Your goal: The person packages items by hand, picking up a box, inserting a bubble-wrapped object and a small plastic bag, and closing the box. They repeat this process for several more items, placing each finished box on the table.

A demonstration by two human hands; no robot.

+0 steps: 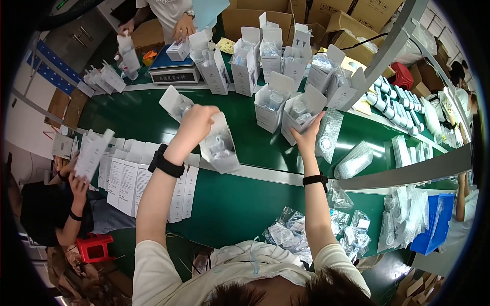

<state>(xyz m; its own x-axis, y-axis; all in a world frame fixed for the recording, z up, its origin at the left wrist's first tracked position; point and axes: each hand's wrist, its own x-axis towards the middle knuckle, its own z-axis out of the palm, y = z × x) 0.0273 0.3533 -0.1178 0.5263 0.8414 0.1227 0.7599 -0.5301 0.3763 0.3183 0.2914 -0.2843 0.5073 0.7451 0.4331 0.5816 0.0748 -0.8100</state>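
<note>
My left hand [196,122] is closed at the edge of a tilted open white box [233,162] with clear-bagged parts inside. A second open white box [170,98] shows just behind that hand, partly hidden by it; whether the fingers hold it too I cannot tell. My right hand [308,136] grips the near side of another open white box [293,124], thumb on one side and fingers on the other. Bagged pale parts lie in this box as well. Touching distance to its left stands a similar filled box [266,116] with its flap raised.
More filled white boxes [245,71] line the far ledge beside a blue scale [175,76]. Bubble-wrapped items [353,160] lie right; bagged parts [291,232] sit nearby. White boxes [122,186] stand in a row at left. Co-workers' hands [79,188] work at left and across the table.
</note>
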